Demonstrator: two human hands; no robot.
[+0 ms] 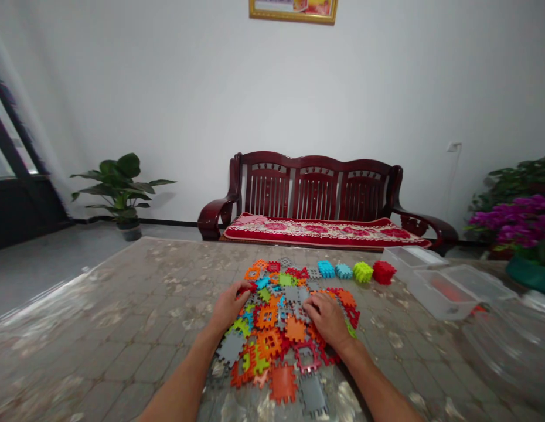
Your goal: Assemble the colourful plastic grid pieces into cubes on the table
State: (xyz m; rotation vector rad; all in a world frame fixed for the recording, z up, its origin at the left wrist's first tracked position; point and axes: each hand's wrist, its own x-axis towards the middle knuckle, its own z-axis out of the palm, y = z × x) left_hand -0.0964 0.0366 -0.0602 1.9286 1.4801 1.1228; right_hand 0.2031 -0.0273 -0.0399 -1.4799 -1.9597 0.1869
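A loose pile of notched plastic interlocking tiles covers the table in front of me, among them an orange window-frame tile [267, 316], a grey tile [231, 347] and a red-orange square tile [283, 384]. At the pile's left edge, the fingers of my left hand [232, 306] are closed on a red interlocking tile [252, 286]. My right hand [327, 317] lies over the right side of the pile. Its fingers are curled at a grey interlocking tile [303, 295] and seem to pinch it. The palm hides the tiles beneath.
Behind the pile stand a blue stack [326, 269], a light blue stack [343, 271], a lime stack [363, 272] and a red stack [384, 272] of tiles. Clear plastic boxes [443, 293] and a transparent lid [514, 346] are at the right. A wooden bench [316, 187] stands beyond the table.
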